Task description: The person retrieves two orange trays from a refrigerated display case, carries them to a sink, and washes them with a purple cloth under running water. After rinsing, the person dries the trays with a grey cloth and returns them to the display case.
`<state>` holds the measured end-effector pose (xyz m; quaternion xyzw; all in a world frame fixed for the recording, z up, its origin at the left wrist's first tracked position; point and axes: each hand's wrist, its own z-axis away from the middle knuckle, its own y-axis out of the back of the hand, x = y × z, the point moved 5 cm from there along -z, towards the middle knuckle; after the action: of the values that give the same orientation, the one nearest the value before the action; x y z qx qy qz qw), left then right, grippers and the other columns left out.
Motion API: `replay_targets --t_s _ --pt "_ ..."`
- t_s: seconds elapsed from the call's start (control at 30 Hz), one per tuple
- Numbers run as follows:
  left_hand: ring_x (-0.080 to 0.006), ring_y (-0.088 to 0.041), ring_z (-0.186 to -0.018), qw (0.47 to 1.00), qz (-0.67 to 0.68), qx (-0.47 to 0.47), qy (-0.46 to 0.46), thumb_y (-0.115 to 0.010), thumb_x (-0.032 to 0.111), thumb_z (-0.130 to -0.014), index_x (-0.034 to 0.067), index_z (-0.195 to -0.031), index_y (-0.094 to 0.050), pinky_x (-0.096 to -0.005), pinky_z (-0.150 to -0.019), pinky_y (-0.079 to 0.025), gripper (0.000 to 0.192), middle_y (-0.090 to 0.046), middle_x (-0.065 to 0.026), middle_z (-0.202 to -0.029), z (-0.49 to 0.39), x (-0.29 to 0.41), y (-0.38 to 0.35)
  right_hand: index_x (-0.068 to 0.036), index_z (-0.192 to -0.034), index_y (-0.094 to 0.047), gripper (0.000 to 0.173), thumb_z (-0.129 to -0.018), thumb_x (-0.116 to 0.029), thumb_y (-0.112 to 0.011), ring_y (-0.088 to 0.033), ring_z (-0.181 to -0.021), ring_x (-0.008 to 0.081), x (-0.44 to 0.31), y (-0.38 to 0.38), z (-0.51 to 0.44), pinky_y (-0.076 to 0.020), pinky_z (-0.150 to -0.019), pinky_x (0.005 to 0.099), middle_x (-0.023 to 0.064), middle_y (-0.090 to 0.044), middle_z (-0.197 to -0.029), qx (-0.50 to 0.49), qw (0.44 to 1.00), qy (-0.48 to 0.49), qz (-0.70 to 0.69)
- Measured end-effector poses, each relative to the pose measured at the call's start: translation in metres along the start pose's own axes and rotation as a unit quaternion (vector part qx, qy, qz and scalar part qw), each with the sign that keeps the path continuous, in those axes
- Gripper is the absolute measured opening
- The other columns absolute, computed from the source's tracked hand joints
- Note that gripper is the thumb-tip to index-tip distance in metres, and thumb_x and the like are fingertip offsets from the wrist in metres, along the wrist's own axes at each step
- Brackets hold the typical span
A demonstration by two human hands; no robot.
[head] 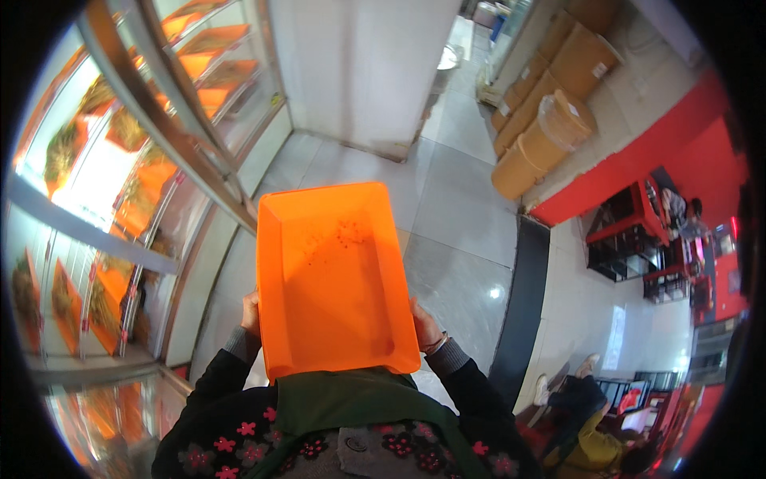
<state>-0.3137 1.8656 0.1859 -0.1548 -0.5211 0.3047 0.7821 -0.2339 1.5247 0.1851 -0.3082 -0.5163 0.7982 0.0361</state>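
An orange plastic tray is held level in front of my body, over the tiled floor. Dark crumbs or specks are scattered on its bottom towards the far end. My left hand grips the left rim, its fingers partly hidden by the tray wall. On the opposite side, my right hand holds the right rim, with a bracelet at the wrist. The tray's near edge touches or almost touches a dark green apron.
A glass-fronted display cabinet with orange trays of food stands left. A white wall panel rises ahead. Stacked cardboard boxes and a brown bin are at the upper right. Beyond a black floor strip, people sit near tables.
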Motion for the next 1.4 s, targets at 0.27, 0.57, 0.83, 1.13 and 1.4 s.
replay_targets --t_s 0.27,0.57,0.83,1.13,1.4 --pt "-0.0169 -0.062 -0.08 0.923 -0.333 -0.132 -0.142 -0.049 0.022 -0.09 -0.001 -0.108 -0.06 -0.0282 -0.068 -0.051 0.031 -0.064 -0.0075 -0.099 -0.145 0.048 -0.073 -0.004 -0.145 -0.035 0.053 -0.1 -0.031 -0.044 -0.042 -0.132 0.0219 -0.104 0.038 -0.042 -0.0337 -0.11 0.0375 0.0073 -0.041 -0.146 0.104 0.987 0.119 0.028" --pt "-0.0213 -0.063 -0.085 0.959 -0.057 -0.273 0.046 -0.051 0.009 -0.079 -0.004 -0.105 -0.06 -0.0319 -0.072 -0.054 0.031 -0.065 -0.0097 -0.099 -0.385 0.078 -0.161 -0.001 -0.14 -0.038 0.049 -0.1 -0.029 -0.043 -0.052 -0.121 0.0248 -0.267 0.08 -0.104 -0.0441 -0.101 0.0378 0.0131 -0.051 -0.136 0.136 0.966 0.221 -0.003" --pt "-0.0231 -0.063 -0.087 0.927 0.011 -0.308 0.213 -0.048 0.009 -0.074 -0.005 -0.109 -0.059 -0.0323 -0.076 -0.054 0.039 -0.064 -0.0117 -0.102 -0.553 0.066 -0.299 -0.004 -0.14 -0.037 0.055 -0.097 -0.035 -0.048 -0.055 -0.117 0.0299 -0.395 0.147 -0.109 -0.0483 -0.095 0.0433 0.0144 -0.051 -0.133 0.191 0.94 0.276 -0.066" --pt "-0.024 -0.063 -0.087 0.947 -0.092 -0.272 0.142 -0.047 0.006 -0.072 -0.007 -0.105 -0.059 -0.034 -0.076 -0.053 0.038 -0.064 -0.0125 -0.101 -0.734 0.057 -0.479 -0.001 -0.13 -0.049 0.052 -0.091 -0.035 -0.053 -0.061 -0.104 0.0285 -0.647 0.25 -0.118 -0.0504 -0.09 0.0421 0.0134 -0.061 -0.119 0.181 0.955 0.234 -0.002" --pt "-0.026 -0.063 -0.092 0.947 0.053 -0.308 0.08 -0.047 0.009 -0.075 -0.007 -0.109 -0.06 -0.0367 -0.082 -0.053 0.04 -0.065 -0.0146 -0.108 -0.884 0.097 -0.571 -0.001 -0.135 -0.043 0.06 -0.078 -0.014 -0.058 -0.054 -0.117 0.0277 -0.868 0.317 -0.208 -0.0448 -0.099 0.041 0.0126 -0.054 -0.13 0.121 0.98 0.145 0.058"
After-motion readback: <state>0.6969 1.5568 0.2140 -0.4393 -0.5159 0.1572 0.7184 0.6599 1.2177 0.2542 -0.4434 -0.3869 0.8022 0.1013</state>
